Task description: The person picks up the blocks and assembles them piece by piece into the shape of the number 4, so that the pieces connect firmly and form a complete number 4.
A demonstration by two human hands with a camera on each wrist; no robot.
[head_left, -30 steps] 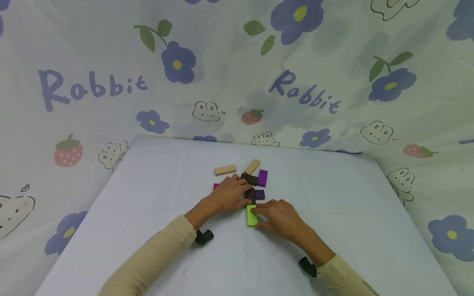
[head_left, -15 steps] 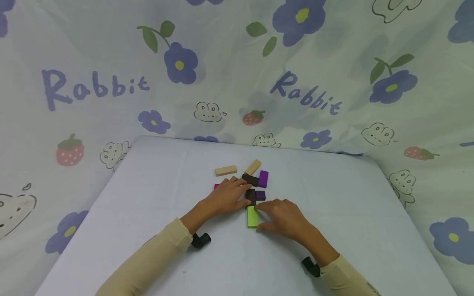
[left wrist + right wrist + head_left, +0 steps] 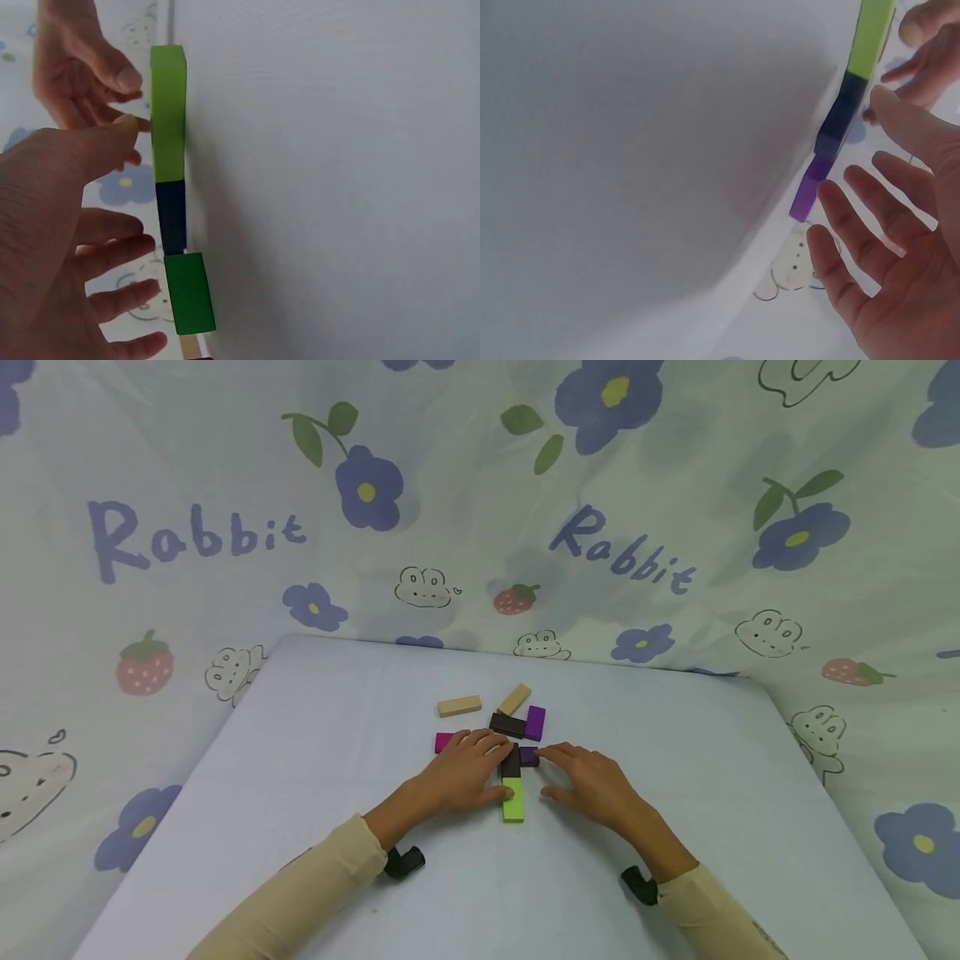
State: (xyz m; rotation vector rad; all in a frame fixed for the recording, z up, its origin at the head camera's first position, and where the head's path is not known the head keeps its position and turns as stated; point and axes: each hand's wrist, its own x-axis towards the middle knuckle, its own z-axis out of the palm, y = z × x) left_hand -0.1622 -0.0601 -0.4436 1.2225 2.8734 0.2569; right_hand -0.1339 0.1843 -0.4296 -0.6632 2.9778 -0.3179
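Observation:
In the head view my left hand (image 3: 461, 774) reaches over a row of blocks, its thumb at a lime block (image 3: 513, 812) and its fingertips by a black block (image 3: 511, 763). Its fingers are spread and relaxed in the left wrist view, where a green block (image 3: 190, 294) stands near their tips. My right hand (image 3: 588, 782) is to the right, loosely bent, with its index fingertip at a small dark purple block (image 3: 529, 757). Nothing is between its fingers and thumb in the right wrist view. A magenta block (image 3: 444, 742) is partly covered by the left hand.
Beyond the hands lie another black block (image 3: 507, 725), a bright purple block (image 3: 536, 722) touching it, and two plain wooden blocks, one flat-on (image 3: 459, 706) and one slanted (image 3: 514, 699). A white cloth (image 3: 675, 760) covers the table, with a patterned curtain behind.
My right hand has left the lime block and moved away to the dark purple one. My left hand has shifted slightly nearer, its thumb now over the lime block. More of the magenta block shows.

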